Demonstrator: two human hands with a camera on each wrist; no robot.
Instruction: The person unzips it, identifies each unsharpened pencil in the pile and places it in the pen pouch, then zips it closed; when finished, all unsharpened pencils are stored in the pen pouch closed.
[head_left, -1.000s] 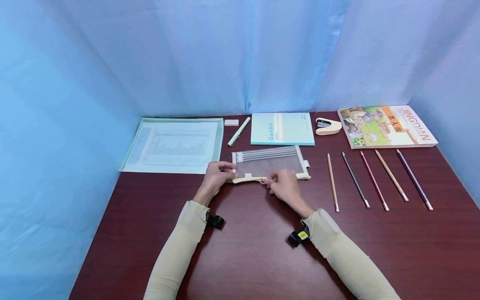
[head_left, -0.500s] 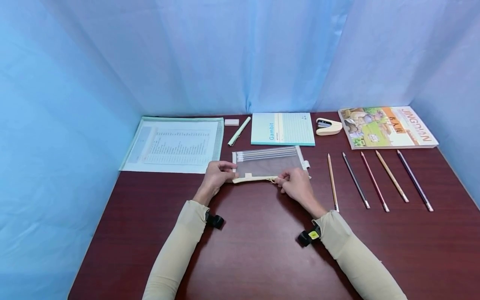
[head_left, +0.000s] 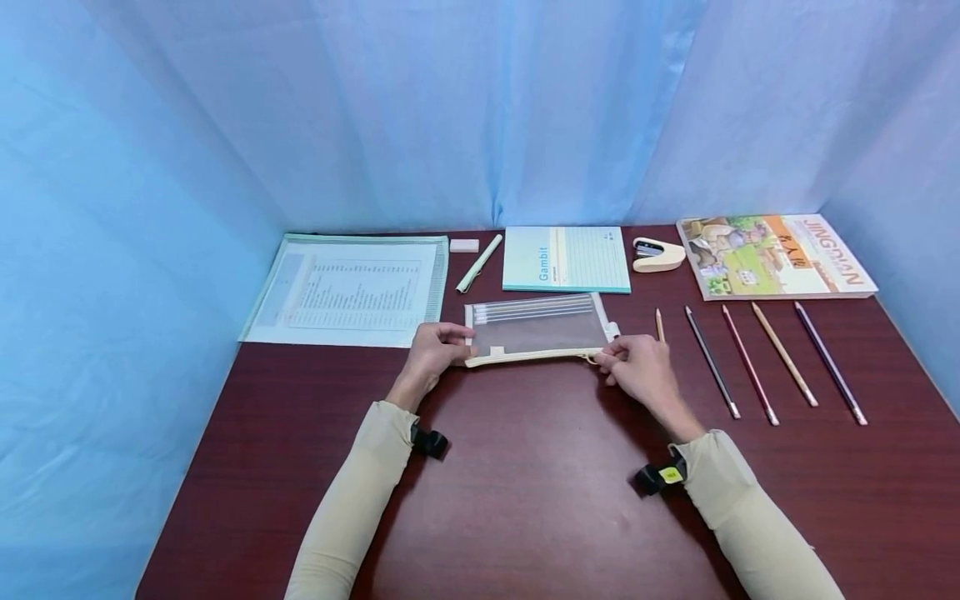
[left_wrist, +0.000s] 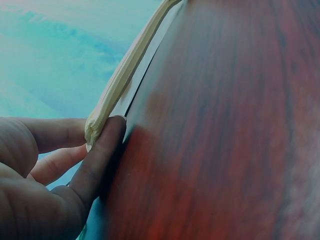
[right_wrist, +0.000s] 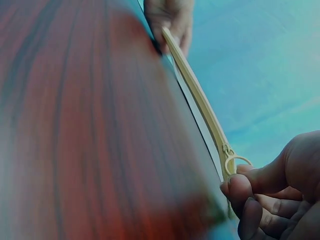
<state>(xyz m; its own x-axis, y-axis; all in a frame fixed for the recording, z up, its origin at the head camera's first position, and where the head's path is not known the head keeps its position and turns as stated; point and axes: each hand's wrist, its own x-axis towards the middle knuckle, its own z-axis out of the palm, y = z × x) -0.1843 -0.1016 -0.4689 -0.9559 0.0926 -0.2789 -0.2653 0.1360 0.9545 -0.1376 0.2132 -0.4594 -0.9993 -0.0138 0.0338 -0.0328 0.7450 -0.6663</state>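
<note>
A see-through mesh pencil pouch [head_left: 540, 335] with a cream zipper edge lies flat at mid-table. Several thin pale lines with white ends run along its far side; whether they are inside or printed I cannot tell. My left hand [head_left: 433, 350] pinches the pouch's near left corner, thumb and fingers on either side of the zipper end [left_wrist: 95, 125]. At the opposite end, my right hand [head_left: 641, 367] pinches the ring-shaped zipper pull [right_wrist: 240, 157] between thumb and curled fingers. In the right wrist view, the zipper band [right_wrist: 195, 90] runs closed from my left hand toward the pull.
Right of the pouch lie several pencils [head_left: 748, 364], the nearest partly behind my right hand. Along the back are a document folder [head_left: 352, 292], an eraser [head_left: 464, 246], a pale green pen [head_left: 478, 264], a notebook [head_left: 566, 260], a stapler [head_left: 658, 256] and a book [head_left: 776, 257].
My right hand has slid the zipper pull rightward along the pouch's near edge, from about the middle to the right end. The left hand has stayed on its corner.
</note>
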